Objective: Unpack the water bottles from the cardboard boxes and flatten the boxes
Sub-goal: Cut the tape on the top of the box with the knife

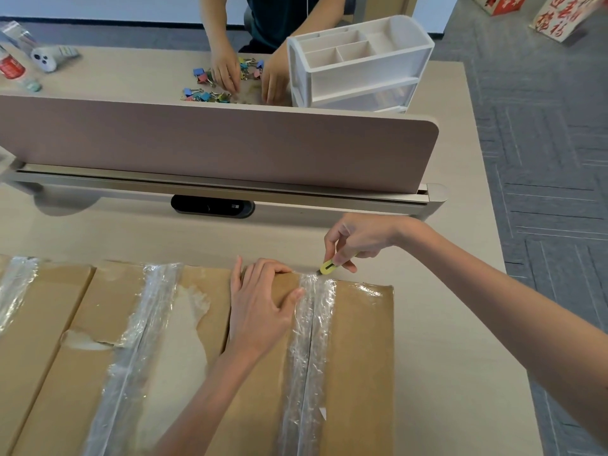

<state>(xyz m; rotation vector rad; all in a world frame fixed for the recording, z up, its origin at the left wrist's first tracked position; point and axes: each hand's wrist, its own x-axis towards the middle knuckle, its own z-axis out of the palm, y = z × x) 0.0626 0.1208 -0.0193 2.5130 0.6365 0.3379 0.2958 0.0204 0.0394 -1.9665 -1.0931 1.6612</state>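
Right hand point(358, 238) holds cutter point(327, 267) against sealed box point(362, 340).

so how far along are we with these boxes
Nothing looks done: all three boxes are taped shut. In hand: the right grip holds a yellow cutter at the far end of the tape on the right box, which the left grip steadies. Left: cutting, the middle box and left box, unpacking, flattening.
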